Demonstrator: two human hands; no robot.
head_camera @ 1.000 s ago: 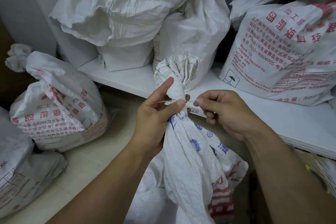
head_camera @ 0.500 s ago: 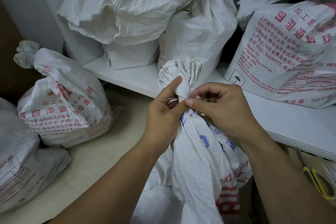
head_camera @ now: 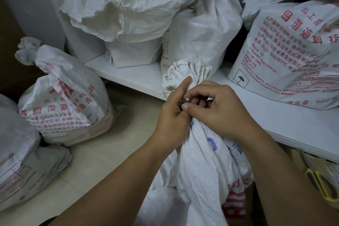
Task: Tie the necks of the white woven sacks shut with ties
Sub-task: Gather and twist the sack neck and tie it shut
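Near the front edge of the shelf (head_camera: 139,77), the left hand (head_camera: 171,121) clenches the sack neck (head_camera: 185,73); the right hand (head_camera: 222,113) pinches the tie (head_camera: 187,99) (barely visible). Best cinched snug beneath the bunched top.

The left hand (head_camera: 172,121) grips the gathered neck of the white sack (head_camera: 201,161) before the shelf (head_camera: 135,77) edge; the right hand (head_camera: 222,113), touching it, pinches a small tie (head_camera: 187,99).
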